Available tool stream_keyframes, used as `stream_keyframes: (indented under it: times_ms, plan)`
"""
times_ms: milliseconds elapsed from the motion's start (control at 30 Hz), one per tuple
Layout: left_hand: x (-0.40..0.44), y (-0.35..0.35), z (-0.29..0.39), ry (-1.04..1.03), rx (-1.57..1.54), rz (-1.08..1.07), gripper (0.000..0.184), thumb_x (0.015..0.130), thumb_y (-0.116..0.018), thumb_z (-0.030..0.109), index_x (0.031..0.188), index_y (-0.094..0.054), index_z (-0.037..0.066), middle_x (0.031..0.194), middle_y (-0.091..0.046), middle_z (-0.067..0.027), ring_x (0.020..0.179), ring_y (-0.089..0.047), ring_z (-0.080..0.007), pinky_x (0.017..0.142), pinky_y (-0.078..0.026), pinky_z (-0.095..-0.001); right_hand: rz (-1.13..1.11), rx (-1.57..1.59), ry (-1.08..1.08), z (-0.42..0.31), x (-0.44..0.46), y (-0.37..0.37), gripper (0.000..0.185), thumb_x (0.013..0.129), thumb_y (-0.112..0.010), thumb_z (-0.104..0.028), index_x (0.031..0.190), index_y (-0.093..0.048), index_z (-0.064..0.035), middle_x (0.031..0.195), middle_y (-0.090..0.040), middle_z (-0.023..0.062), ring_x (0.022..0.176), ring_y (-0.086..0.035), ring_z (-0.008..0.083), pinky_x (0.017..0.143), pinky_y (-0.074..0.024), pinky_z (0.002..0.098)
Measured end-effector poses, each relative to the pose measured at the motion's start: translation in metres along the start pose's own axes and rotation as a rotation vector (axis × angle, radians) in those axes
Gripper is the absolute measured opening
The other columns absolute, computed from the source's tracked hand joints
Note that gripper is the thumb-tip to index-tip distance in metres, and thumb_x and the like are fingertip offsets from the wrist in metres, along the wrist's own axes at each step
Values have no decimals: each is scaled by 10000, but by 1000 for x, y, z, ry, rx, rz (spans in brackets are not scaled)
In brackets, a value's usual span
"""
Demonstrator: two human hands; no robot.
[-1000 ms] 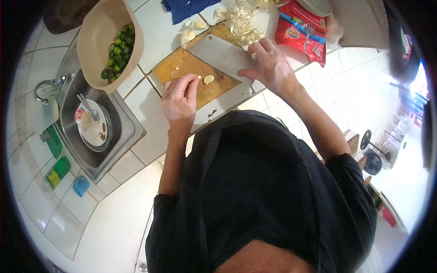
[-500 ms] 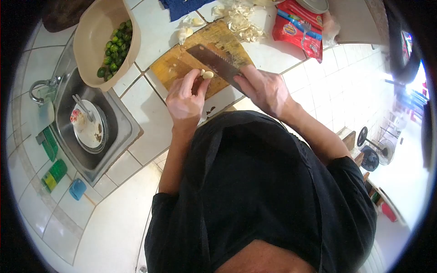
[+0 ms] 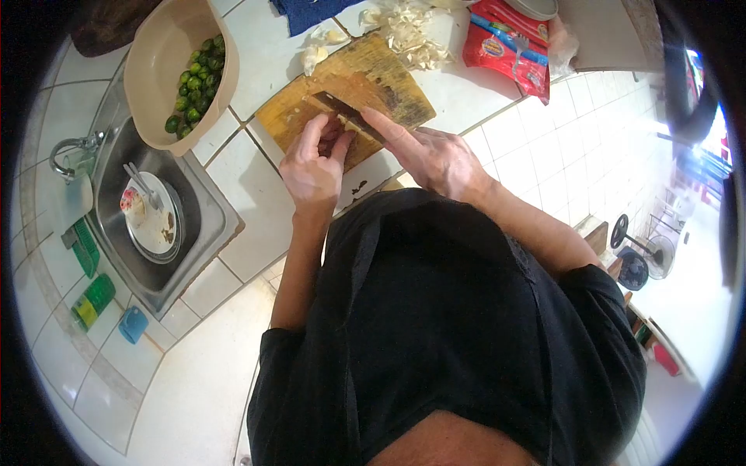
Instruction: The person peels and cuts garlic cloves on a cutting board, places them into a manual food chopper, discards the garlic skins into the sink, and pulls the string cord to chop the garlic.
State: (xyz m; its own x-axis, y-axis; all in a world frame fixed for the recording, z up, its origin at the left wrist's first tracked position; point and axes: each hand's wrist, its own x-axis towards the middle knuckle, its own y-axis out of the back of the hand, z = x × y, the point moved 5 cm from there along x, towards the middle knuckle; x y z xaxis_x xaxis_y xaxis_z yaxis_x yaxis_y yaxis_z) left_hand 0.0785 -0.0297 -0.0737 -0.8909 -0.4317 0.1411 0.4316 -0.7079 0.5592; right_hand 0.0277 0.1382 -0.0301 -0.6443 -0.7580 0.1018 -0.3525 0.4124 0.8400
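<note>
A worn wooden cutting board [image 3: 381, 70] lies on the tiled counter. Above it, my right hand [image 3: 443, 161] grips a broad-bladed kitchen knife [image 3: 336, 106], its index finger stretched along the blade, which now shows nearly edge-on. My left hand [image 3: 315, 167] is pinched on the board beside the blade, fingers curled around a garlic clove mostly hidden by them. Garlic pieces [image 3: 313, 59] rest at the board's far left edge. Papery garlic skins [image 3: 412, 39] are heaped by its far edge.
Left of the board, a beige tub [image 3: 140, 78] of Brussels sprouts stands beside the steel sink [image 3: 203, 225], which holds dirty dishes [image 3: 155, 233]. A red packet [image 3: 497, 58] with a fork on it lies at the right. A blue cloth [image 3: 307, 12] is at the back.
The knife has turned from showing its flat side to nearly edge-on and moved in against the left fingers. The garlic, visible earlier at the left fingertips, is now mostly hidden on the board.
</note>
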Motion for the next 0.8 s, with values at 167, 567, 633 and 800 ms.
stream_keyframes:
  times_ms: [167, 567, 633, 800]
  plan:
    - [2, -4, -10, 104, -131, -4, 335, 762, -780, 93, 1063, -639, 50, 881, -728, -85, 740, -706, -180, 676, -550, -294, -48, -36, 41, -3, 13, -5, 649, 907, -608, -119, 1484, -311, -135, 748, -658, 143, 636, -671, 300, 578, -561, 393]
    - [5, -2, -10, 194, -190, -59, 344, 754, -782, 82, 1066, -643, 42, 917, -728, -105, 777, -707, -154, 698, -563, -270, 68, 292, -226, 34, 5, 22, 510, 925, -618, -151, 1410, -469, -195, 784, -675, 190, 675, -683, 295, 625, -533, 357]
    - [5, -2, -10, 192, -213, -73, 324, 756, -776, 79, 1051, -651, 32, 940, -726, -110, 792, -707, -158, 717, -564, -268, 75, 341, -241, 43, -1, 18, 496, 928, -618, -171, 1404, -482, -192, 758, -672, 165, 646, -671, 276, 626, -521, 348]
    - [7, -2, -7, 232, -187, -108, 336, 764, -767, 32, 1073, -637, 9, 966, -713, -123, 864, -694, -162, 766, -560, -272, -50, 408, -315, 55, -6, 3, 489, 949, -584, -230, 1416, -450, -175, 778, -678, 197, 727, -694, 324, 646, -520, 383]
